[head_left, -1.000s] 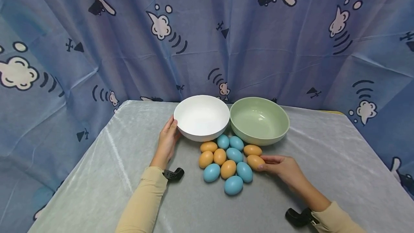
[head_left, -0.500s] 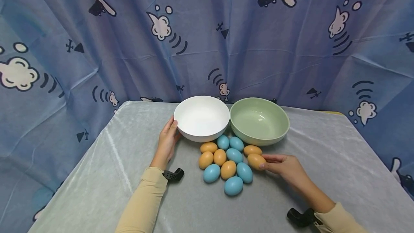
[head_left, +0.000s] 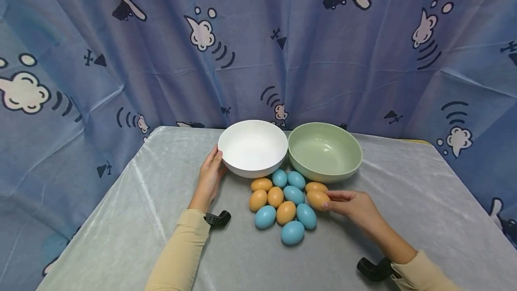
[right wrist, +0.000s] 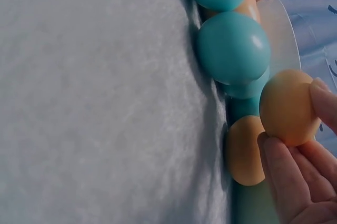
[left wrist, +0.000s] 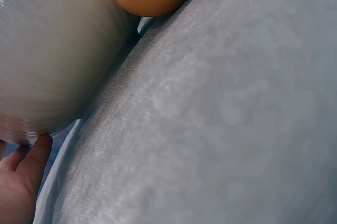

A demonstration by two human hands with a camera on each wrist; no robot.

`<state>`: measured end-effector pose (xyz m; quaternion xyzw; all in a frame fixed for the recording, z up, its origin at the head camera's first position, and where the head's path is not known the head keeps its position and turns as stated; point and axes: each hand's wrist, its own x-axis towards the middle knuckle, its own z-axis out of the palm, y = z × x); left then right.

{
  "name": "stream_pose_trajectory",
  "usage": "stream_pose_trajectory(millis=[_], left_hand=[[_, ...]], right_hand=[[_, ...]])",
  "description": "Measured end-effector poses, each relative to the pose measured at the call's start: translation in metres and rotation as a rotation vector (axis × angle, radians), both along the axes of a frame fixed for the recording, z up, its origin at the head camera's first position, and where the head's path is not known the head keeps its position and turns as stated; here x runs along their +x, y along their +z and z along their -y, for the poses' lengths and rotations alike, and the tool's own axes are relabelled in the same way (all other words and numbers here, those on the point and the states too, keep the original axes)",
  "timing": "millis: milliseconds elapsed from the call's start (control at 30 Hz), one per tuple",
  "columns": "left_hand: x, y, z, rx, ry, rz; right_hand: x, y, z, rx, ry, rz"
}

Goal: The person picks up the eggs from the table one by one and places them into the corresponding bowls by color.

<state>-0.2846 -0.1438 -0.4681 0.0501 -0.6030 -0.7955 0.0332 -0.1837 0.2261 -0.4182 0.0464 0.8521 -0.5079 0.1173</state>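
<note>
In the head view my right hand [head_left: 355,210] pinches an orange egg [head_left: 317,200] between thumb and fingertips, at the right side of a cluster of eggs. The right wrist view shows this orange egg [right wrist: 289,107] held off the cloth, with another orange egg [right wrist: 245,150] lying beyond it. My left hand [head_left: 210,176] touches the left side of a white bowl [head_left: 252,148], fingers fairly straight. In the left wrist view, fingertips [left wrist: 43,142] meet the bowl's outer wall. To the right of the white bowl stands a green bowl [head_left: 325,152]. Both bowls hold nothing.
Several blue eggs, such as the front one [head_left: 292,232], and several orange eggs, such as a middle one [head_left: 286,212], lie in front of the bowls. A grey cloth [head_left: 141,219] covers the table. A patterned blue curtain [head_left: 242,80] hangs behind.
My right hand has raised the pinched orange egg slightly, shifting it a little right and then back left. The left hand and both bowls stay in place.
</note>
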Motion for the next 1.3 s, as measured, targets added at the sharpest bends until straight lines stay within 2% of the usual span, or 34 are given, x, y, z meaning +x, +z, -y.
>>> stream_pose_trajectory(millis=[400, 767, 1300], left_hand=[[0.001, 0.000, 0.000, 0.001, -0.007, -0.021], [0.002, 0.002, -0.001, -0.006, 0.001, -0.020], [0.000, 0.000, 0.000, -0.001, -0.012, -0.020]], right_hand=[[-0.002, 0.015, 0.006, 0.051, 0.009, -0.025], [-0.007, 0.024, 0.018, -0.004, 0.031, -0.061], [-0.017, 0.036, 0.030, 0.003, 0.078, -0.109]])
